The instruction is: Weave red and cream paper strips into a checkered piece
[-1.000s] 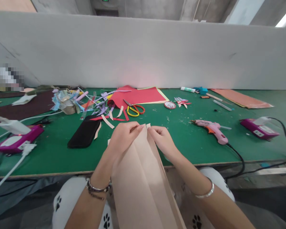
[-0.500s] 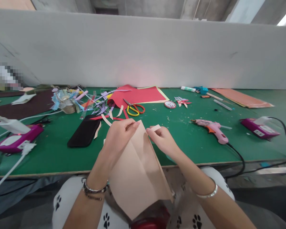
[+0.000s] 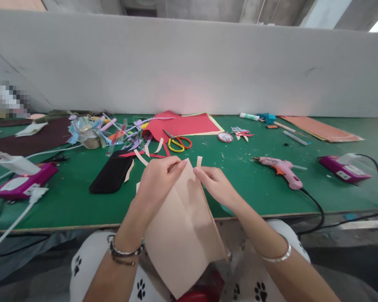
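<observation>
Since the earlier frame, the narrow beige strip (image 3: pixel 199 161) has turned from slanting to upright. The thin, matt beige paper (image 3: pixel 179 235), softly creased, slopes from the green table (image 3: pixel 248 201) toward the lap (image 3: pixel 94 256). The left hand (image 3: pixel 160 178), fingers curled, pinches its upper edge; the right hand (image 3: pixel 216 184), nearly closed, pinches the strip. Beyond lie metal scissors (image 3: pixel 176 138) with looped handles and a red sheet (image 3: pixel 182 124), curled at one side.

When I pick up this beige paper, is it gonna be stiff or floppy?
The paper will likely bend easily, since its lower edge already curves. It's probably light, being a thin sheet. Its broad face looks uncrumpled, so it may hold slight stiffness.
</observation>
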A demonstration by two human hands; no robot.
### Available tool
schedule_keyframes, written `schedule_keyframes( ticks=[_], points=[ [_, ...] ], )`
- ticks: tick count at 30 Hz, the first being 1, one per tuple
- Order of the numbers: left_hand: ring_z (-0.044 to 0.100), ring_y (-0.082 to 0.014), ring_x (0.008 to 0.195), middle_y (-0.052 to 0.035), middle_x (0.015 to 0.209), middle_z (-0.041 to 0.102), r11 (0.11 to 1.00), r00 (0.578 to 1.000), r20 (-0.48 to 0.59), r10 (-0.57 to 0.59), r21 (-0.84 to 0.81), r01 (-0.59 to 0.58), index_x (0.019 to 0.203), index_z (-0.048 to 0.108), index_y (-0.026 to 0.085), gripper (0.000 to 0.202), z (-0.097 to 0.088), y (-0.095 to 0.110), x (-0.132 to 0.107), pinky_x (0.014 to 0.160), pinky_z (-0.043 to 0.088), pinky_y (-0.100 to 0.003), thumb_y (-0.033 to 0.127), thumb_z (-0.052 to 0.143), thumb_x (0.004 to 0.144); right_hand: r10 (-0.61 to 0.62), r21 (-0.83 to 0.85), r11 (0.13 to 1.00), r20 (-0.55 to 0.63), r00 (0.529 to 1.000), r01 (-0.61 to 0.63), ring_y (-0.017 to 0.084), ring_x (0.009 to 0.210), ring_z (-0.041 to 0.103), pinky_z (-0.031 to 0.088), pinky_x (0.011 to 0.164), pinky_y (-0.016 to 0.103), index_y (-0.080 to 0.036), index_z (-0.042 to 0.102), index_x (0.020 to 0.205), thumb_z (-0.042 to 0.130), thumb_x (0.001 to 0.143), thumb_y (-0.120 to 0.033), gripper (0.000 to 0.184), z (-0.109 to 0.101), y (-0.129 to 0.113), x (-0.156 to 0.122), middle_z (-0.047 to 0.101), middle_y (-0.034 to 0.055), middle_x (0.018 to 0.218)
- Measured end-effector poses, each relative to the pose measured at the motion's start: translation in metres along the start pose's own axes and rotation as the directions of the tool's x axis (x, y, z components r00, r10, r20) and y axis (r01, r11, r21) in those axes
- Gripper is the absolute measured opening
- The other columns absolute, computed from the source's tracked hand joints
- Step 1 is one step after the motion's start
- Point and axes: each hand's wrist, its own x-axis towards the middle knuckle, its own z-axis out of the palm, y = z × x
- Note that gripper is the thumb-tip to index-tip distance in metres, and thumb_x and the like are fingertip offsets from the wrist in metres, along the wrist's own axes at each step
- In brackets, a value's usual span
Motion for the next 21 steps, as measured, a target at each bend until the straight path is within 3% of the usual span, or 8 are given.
schedule_keyframes(
  ticks=[3,7,17,21],
  points=[
    [0.026,-0.0066,0.045,0.0064,0.047,0.026,0.999,1.0,-0.019,0.013,0.045,-0.012,0.052,0.036,0.017,0.035,-0.001,0.0,0.0,0.042,0.02,-0.02,0.039,0.04,0.08,0.015,-0.046,0.999,0.073,0.997,-0.011,0.006,0.046,0.028,0.021,0.048,0.023,-0.018,0.034,0.049,0.035,0.08,-0.041,0.039,-0.003,-0.002,-0.001,0.028,-0.0057,0.046],
    [0.024,-0.0062,0.044,0.0064,0.046,0.026,0.997,1.0,-0.026,0.016,0.075,-0.014,0.052,0.039,0.017,0.034,-0.003,-0.002,0.001,0.042,0.02,-0.019,0.037,0.041,0.079,0.026,0.014,1.0,0.096,0.995,-0.028,0.006,0.043,0.029,0.023,0.048,0.022,-0.018,0.034,0.047,0.032,0.081,-0.037,0.039,-0.001,-0.003,-0.001,0.031,-0.0058,0.044],
    [0.029,-0.0071,0.043,0.0053,0.046,0.033,0.998,0.999,-0.033,0.044,0.044,-0.042,0.061,0.054,0.015,0.031,-0.007,-0.007,0.004,0.042,0.023,-0.019,0.037,0.04,0.079,0.07,0.118,0.99,0.063,0.996,-0.077,0.007,0.045,0.038,0.029,0.048,0.022,-0.017,0.04,0.05,0.034,0.079,-0.04,0.038,0.009,0.004,0.003,0.041,-0.0034,0.045],
    [0.029,-0.0072,0.044,0.0056,0.045,0.032,0.999,0.998,-0.054,0.027,0.045,-0.025,0.062,0.055,0.015,0.032,-0.009,-0.008,0.004,0.042,0.023,-0.019,0.037,0.04,0.079,0.103,0.113,0.988,0.04,0.994,-0.107,0.007,0.043,0.036,0.028,0.048,0.022,-0.017,0.039,0.048,0.033,0.079,-0.043,0.041,0.008,0.004,0.004,0.036,-0.0042,0.044]
  ],
)
